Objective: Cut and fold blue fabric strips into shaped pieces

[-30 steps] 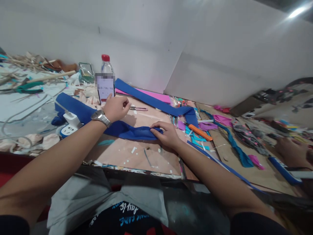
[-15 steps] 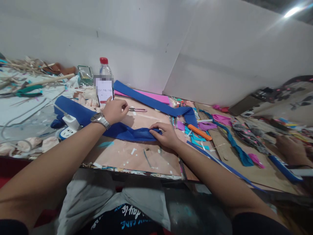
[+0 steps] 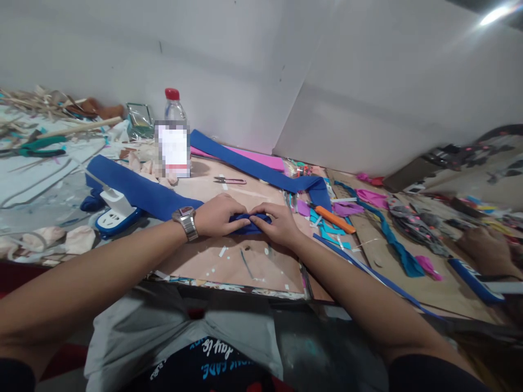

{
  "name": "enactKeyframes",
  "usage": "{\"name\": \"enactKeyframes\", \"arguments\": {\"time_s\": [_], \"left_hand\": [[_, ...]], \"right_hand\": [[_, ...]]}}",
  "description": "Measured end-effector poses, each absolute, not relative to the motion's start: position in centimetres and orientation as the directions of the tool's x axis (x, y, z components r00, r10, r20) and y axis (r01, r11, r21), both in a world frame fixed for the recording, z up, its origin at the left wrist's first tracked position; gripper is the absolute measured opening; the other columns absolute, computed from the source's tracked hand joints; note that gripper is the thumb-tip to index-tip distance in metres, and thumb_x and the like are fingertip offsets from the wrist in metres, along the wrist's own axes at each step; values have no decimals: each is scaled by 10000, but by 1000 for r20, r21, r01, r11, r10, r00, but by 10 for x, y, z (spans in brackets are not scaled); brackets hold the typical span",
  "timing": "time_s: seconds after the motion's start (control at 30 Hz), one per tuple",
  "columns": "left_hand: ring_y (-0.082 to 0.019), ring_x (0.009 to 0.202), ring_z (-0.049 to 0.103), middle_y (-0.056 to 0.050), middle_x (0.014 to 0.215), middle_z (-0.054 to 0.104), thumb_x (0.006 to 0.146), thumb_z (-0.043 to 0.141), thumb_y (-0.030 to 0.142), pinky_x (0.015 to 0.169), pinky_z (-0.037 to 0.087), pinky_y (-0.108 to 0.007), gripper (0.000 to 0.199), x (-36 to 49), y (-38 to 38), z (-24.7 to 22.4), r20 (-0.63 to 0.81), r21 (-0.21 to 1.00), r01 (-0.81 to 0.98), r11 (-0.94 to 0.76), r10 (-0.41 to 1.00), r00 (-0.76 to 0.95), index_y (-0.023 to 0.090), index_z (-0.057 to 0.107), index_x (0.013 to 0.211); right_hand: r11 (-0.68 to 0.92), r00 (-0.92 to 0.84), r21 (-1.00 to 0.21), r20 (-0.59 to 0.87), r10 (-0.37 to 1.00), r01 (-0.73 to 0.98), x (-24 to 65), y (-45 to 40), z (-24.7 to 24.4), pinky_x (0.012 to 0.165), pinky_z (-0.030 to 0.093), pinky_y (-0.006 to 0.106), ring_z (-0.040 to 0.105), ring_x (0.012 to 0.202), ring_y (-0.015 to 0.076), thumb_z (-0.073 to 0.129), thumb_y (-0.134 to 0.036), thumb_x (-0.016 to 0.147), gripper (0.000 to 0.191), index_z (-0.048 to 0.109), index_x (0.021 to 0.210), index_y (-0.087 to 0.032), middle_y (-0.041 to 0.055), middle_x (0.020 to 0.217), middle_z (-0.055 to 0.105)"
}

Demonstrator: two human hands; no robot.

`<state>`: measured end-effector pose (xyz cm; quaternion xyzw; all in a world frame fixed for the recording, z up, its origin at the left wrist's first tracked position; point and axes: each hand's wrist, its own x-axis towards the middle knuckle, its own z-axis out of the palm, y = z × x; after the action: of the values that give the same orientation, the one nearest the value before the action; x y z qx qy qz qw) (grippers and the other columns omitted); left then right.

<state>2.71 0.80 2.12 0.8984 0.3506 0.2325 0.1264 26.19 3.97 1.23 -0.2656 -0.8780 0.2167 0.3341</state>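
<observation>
Plainly, the dark garment (image 3: 235, 363) at six o'clock reads "day" in white script, beside blue capitals; the upright phone (image 3: 175, 147) at ten o'clock has an illegible, pixelated screen. Centrally, the left hand (image 3: 223, 216) and right hand (image 3: 278, 224) pinch a creased, royal-blue fabric strip (image 3: 143, 188), thumbs nearly meeting. Its flat length runs toward ten o'clock across the peach-coloured counter (image 3: 281, 272). Slender dark-bladed snips (image 3: 219, 180) lie near eleven, an orange-handled tool (image 3: 335, 219) near three.

The left hand (image 3: 218, 215) and right hand (image 3: 281, 222) pinch a blue fabric strip (image 3: 151, 197); from them, snips (image 3: 234, 181) lie toward eleven o'clock, a phone (image 3: 175, 148) stands toward ten, an orange-handled tool (image 3: 335, 220) at three.
</observation>
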Motion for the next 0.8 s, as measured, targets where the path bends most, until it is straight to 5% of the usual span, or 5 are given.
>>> {"name": "enactKeyframes", "arguments": {"time_s": [0.53, 0.8], "left_hand": [[-185, 754, 656, -46, 845, 772, 1004, 553, 409, 713, 402, -300, 328, 26, 5, 23, 364, 550, 538, -639, 763, 535, 172, 776, 964], [-173, 771, 635, -42, 850, 746, 1011, 515, 436, 736, 438, -288, 369, 26, 5, 25, 296, 720, 432, -543, 803, 517, 154, 746, 953]], "right_hand": [[720, -636, -603, 414, 651, 344, 261, 39, 12, 768, 532, 305, 724, 806, 200, 651, -344, 967, 202, 769, 928, -185, 61, 876, 789], [509, -598, -825, 286, 749, 243, 263, 39, 11, 731, 498, 293, 636, 744, 178, 689, -503, 941, 335, 759, 878, -181, 37, 809, 727]]}}
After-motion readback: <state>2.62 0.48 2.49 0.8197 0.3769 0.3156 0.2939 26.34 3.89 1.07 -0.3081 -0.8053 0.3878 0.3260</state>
